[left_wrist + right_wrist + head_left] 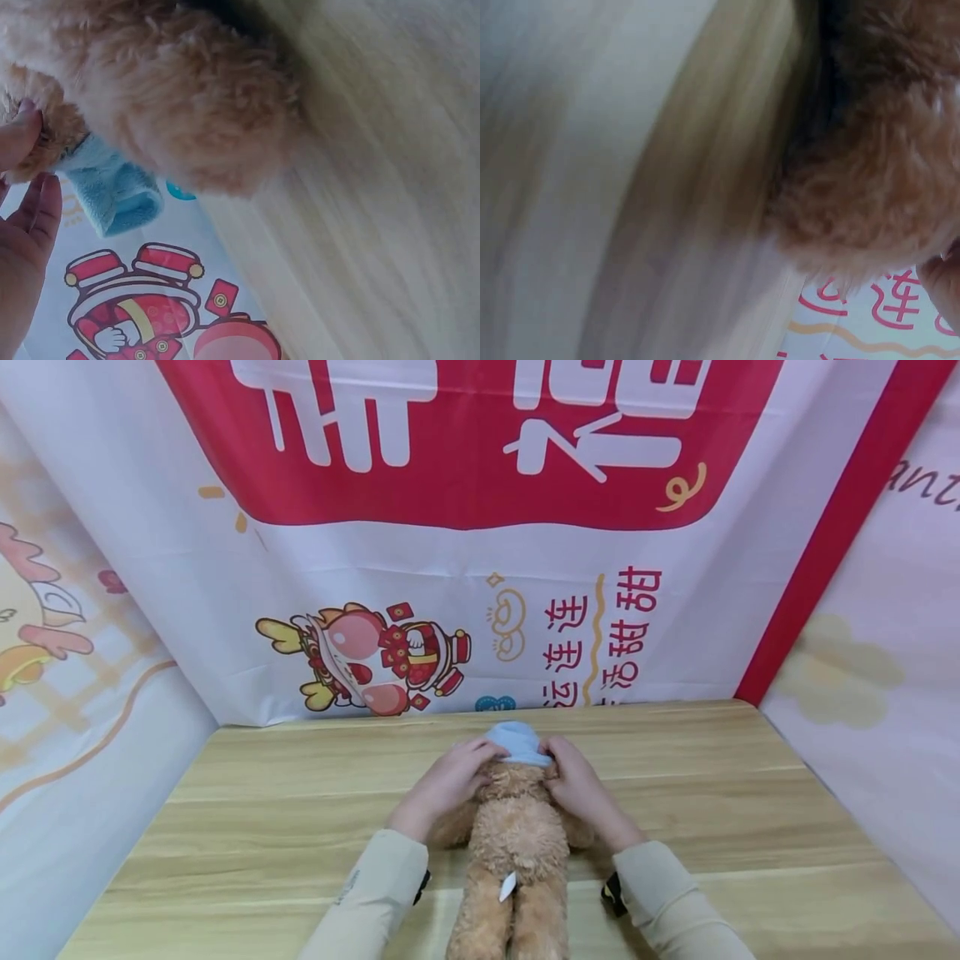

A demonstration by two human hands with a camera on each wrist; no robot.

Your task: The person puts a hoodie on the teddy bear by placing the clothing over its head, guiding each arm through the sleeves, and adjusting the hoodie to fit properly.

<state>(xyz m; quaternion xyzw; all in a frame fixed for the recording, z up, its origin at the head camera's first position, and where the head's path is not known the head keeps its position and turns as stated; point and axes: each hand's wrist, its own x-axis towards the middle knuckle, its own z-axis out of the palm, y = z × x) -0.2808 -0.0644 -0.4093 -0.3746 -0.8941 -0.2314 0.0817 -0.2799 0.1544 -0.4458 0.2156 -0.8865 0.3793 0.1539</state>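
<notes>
A brown teddy bear [519,835] lies lengthwise on the wooden table, a small white tag between its legs. On its head is a light blue cloth cap [516,742], whose folded, open-looking end [139,210] shows in the left wrist view. My left hand [450,777] grips the left side of the bear's head, fingertips at the cap's edge and thumb in the fur. Opposite it, my right hand [581,785] holds the right side of the head, fingers at the cap's rim. In the right wrist view, fur [877,187] hides most of that hand.
The wooden table [300,827] runs back to a printed white and red cloth [450,552] hanging behind it. More printed cloth hangs on the left [82,710] and the right [862,693].
</notes>
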